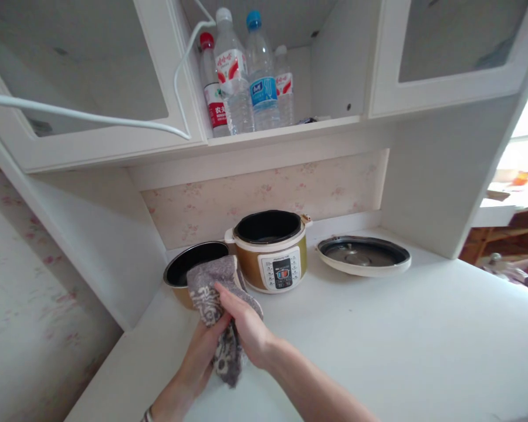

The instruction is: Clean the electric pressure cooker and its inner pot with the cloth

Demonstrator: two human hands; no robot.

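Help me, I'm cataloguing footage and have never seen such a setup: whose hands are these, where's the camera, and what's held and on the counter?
There's no robot, only a person's bare left hand and right hand. The single picture comes from a camera worn on that person's head, looking forward and down. Both hands hold a grey patterned towel. On the white countertop, partly hidden by the towel, is a black-lined inner pot; whether they touch is unclear. Right of it stands an open electric pressure cooker, and farther right lies a lid, inside up. Four plastic bottles stand on the shelf above.
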